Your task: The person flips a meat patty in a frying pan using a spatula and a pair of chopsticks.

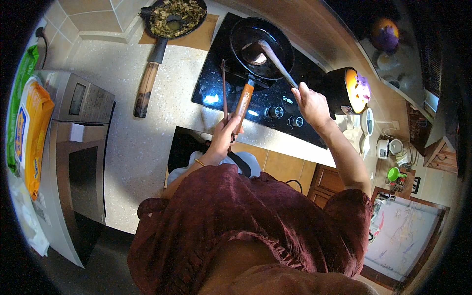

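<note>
My left hand [223,137] grips the orange-brown handle [245,101] of a black frying pan [241,35]. A thin brown stick [224,86], probably a chopstick, rises from the same hand beside the handle. In my right hand [312,106] is a long greyish cooking utensil [277,62], slanting down into the pan. Its far end is by a dark brown round patch [254,54] with a bright lower edge on the pan floor; whether that is food, liquid or part of the utensil I cannot tell. The pan is over the black glass cooktop [212,86].
Beyond the cooktop's left side, a second pan [177,18] of chopped cooked food rests on a brown board [206,29], its wooden handle [146,88] over the counter. A black pot [336,90] stands right. A microwave [79,147] carries packets [33,136]. The range hood [402,70] overhangs.
</note>
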Available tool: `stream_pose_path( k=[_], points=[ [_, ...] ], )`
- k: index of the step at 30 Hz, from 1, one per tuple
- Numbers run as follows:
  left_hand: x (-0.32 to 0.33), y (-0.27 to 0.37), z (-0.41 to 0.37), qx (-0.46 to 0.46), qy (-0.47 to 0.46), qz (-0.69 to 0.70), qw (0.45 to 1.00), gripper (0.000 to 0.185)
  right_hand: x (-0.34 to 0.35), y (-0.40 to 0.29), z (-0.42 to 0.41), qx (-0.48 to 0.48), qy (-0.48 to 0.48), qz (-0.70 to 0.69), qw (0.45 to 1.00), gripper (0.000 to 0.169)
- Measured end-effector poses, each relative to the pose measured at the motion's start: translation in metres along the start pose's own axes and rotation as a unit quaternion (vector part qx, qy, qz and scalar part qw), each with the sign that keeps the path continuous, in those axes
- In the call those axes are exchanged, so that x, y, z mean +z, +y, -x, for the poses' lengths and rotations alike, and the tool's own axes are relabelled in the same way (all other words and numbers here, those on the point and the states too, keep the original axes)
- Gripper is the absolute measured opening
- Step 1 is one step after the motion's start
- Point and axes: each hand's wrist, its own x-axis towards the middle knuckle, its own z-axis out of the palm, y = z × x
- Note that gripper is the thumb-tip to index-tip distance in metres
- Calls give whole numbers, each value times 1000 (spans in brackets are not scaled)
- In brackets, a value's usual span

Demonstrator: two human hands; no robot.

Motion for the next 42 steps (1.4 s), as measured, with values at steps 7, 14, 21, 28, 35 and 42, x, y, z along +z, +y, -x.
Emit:
stream_pose_path(
  k=[7, 14, 21, 28, 35, 42],
  points=[
    [2, 3, 0, 3, -7, 0, 1000, 30, -6, 6, -4, 105, 49, -113, 987, 37],
    [2, 4, 0, 5, 11, -10, 1000, 30, 13, -3, 37, 151, 95, -106, 978, 30],
    [1, 5, -2, -2, 7, -17, 1000, 30, 62, -7, 54, 134, 67, -110, 983, 28],
    [2, 7, 0, -17, 13, -27, 999, 29, 73, -3, 46, 132, 57, -195, 970, 28],
    [-2, 3, -3, -9, -1, -21, 1000, 29, 65, -5, 43, 149, 41, -242, 958, 29],
    [1, 4, -3, -11, 5, -29, 999, 28, 58, 0, 39, 152, 26, -213, 965, 31]
  ],
)
